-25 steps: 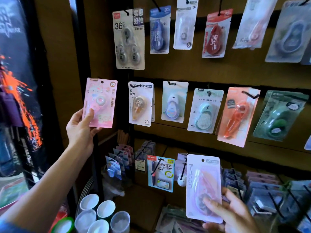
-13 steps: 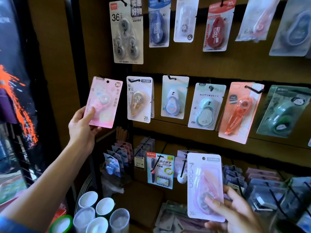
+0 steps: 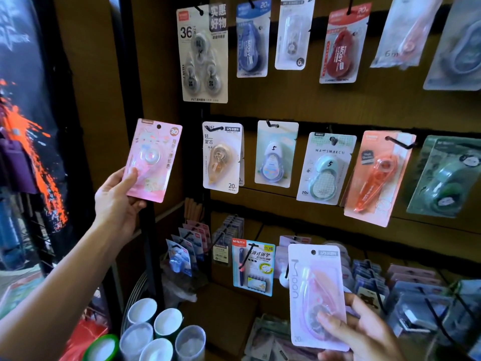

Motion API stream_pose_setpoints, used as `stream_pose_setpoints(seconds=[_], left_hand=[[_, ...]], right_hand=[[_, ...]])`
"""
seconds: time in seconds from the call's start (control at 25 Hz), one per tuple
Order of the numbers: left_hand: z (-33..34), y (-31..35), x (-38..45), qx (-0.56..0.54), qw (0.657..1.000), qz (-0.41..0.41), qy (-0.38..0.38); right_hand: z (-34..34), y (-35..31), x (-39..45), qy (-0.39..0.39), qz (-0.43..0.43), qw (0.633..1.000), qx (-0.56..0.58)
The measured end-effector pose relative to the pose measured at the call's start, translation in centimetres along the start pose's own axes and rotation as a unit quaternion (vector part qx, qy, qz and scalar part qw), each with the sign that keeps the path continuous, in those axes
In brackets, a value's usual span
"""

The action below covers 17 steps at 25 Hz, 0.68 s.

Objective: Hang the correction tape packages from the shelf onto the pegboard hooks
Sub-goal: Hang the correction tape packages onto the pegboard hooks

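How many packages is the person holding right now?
2: a pink package in the left hand, raised beside the pegboard, and a lilac package in the right hand, lower down.

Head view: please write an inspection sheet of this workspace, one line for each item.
Surface: brown pegboard with black hooks, most carrying packages.
Job's things: pink package and lilac package, both held off the hooks.
Clutter: cups at lower left; hanging pen pack.
Hands: left hand grips the pink package's lower edge; right hand holds the lilac package's lower part.
Cables: nothing seen.
Surroundings: dark poster with orange splashes at left; black shelf post.
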<state>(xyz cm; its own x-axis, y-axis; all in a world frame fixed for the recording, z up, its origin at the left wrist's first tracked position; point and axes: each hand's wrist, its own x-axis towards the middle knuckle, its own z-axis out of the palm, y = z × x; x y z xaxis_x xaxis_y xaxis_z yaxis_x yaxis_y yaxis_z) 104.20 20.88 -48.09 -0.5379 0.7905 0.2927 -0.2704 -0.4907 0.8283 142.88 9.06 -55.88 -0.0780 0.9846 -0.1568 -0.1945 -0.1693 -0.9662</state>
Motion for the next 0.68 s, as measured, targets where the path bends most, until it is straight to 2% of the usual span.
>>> stream_pose_setpoints(seconds=[0.48, 0.68], left_hand=[[2.3, 0.9, 0.5, -0.020, 0.998, -0.050, 0.033], [2.0, 0.7, -0.3, -0.042, 0.996, -0.033, 0.075]], right_hand=[[-0.5, -0.3, -0.5, 0.013, -0.002, 1.000, -0.013], [-0.1, -0.7, -1.4, -0.009, 0.013, 1.000, -0.022]])
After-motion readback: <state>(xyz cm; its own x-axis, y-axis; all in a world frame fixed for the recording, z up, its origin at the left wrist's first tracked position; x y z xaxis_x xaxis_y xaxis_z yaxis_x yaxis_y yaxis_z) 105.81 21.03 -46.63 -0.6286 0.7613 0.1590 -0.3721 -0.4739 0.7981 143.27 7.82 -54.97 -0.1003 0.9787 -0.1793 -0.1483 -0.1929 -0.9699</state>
